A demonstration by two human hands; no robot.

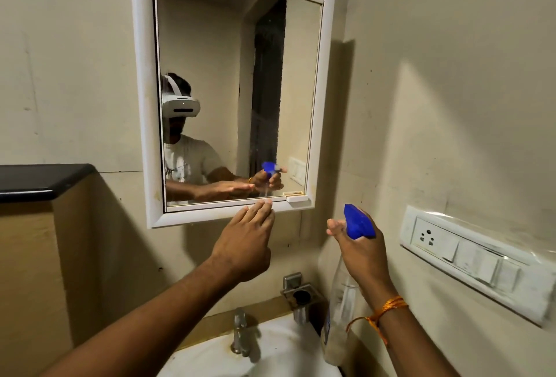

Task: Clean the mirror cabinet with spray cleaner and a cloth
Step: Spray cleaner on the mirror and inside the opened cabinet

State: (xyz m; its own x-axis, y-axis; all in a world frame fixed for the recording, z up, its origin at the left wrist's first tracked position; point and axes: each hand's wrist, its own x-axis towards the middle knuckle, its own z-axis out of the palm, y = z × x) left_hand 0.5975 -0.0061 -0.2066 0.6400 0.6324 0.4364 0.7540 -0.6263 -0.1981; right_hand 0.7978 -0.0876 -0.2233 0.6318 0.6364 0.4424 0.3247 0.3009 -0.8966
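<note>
The white-framed mirror cabinet (141, 75) hangs on the beige wall, its glass (210, 45) streaked with faint spray marks. My left hand (245, 238) reaches up with straight fingers, and its fingertips touch the cabinet's bottom frame edge. My right hand (362, 251) grips a clear spray bottle (338, 325) with a blue trigger head (358, 221), held upright just right of the cabinet's lower corner, nozzle toward the mirror. No cloth is in view.
A white washbasin (282, 352) with a chrome tap (240, 334) sits below. A metal holder (301, 294) is fixed to the wall beside it. A switch and socket panel (469, 256) runs along the right wall. A black-topped ledge (39, 179) juts out at left.
</note>
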